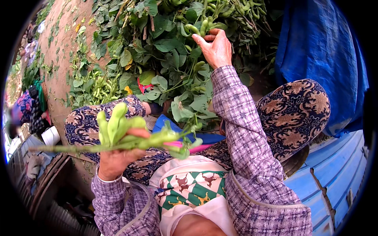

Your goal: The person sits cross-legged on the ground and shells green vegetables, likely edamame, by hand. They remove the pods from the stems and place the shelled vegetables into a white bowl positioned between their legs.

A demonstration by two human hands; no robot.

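Note:
Low at the left, my left hand [121, 159] is closed round a soybean stalk [75, 148] that carries plump green pods [116, 124]. The stalk lies crosswise, its bare end pointing left. My right arm reaches forward to a heap of leafy soybean plants [169, 47]. There my right hand [215, 49] has its thumb and fingers bent in on green pods [202, 28] at the near side of the heap. Its fingertips are partly hidden by the pods.
A small pile of loose pods [103, 87] lies left of the heap on brown ground [65, 35]. Blue tarpaulin [315, 51] hangs at the right above blue corrugated sheeting [334, 169]. My bent, patterned trouser legs [295, 114] flank the work. Another person [25, 106] is at the far left.

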